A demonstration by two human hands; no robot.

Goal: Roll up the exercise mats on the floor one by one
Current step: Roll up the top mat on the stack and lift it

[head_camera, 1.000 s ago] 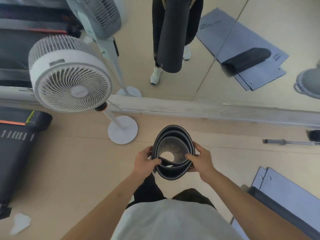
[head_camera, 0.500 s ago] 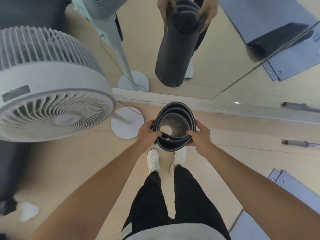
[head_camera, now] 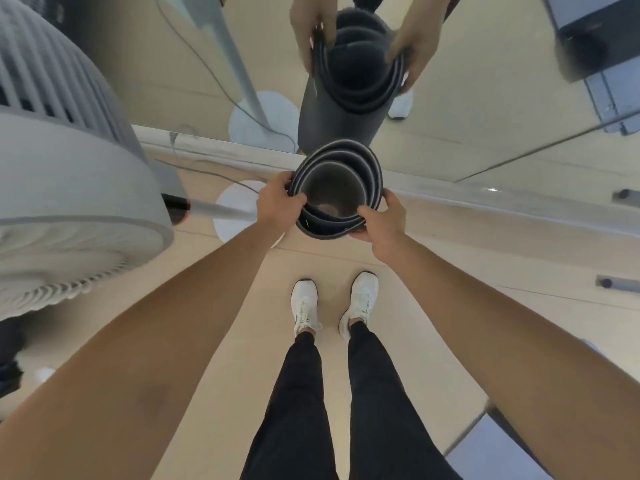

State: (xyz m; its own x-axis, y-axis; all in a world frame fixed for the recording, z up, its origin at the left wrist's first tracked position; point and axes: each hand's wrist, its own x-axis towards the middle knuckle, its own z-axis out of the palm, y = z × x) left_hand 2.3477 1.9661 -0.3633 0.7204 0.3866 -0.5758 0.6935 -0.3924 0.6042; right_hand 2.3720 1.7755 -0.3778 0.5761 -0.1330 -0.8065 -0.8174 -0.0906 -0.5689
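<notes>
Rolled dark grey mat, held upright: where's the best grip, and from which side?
Grip the top rim of the rolled dark grey exercise mat from two opposite sides, as the left hand and right hand do now. The coil is loose and hollow, so fingers curled over the layers should pinch them together.

Beige floor (head_camera: 214,271), white fan base (head_camera: 235,209), 2 white shoes (head_camera: 304,303)

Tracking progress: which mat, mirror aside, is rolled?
The dark mat, gripped upright by left hand and right hand; the grey mat at lower right lies flat.
</notes>
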